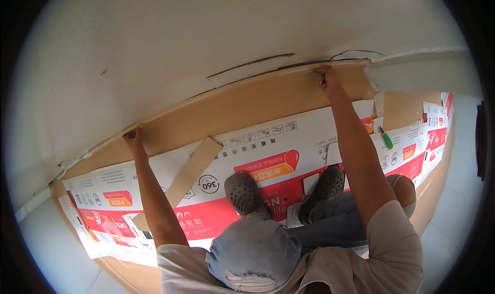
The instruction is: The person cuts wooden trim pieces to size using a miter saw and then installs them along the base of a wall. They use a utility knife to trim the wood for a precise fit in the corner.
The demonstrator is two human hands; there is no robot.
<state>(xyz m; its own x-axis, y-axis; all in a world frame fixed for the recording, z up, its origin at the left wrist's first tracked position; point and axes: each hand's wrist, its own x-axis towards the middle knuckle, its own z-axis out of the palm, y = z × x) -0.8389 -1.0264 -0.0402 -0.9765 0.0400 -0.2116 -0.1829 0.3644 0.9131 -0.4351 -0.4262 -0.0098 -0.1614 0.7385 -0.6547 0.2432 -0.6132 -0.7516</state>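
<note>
A long, thin, light-brown strip [247,80], like a skirting board, runs along the foot of the white wall. My left hand [134,138] is at its left part, fingers bent at the upper edge. Far along to the right, my right hand [328,80] is closed at the same edge, with the thumb side turned toward the wall. Both arms are stretched forward and apart. What the fingertips do behind the edge is hidden. Just above the strip, the wall [170,52] shows dark cracks and a rectangular patch between the two hands.
Printed red and white cardboard [206,227] covers the floor under my grey clogs [242,193]. A narrow tan offcut [193,170] lies slantwise on it beside my left forearm. A small green-handled tool [386,138] lies right of my right forearm. A pale wall ledge [423,72] juts out at the right.
</note>
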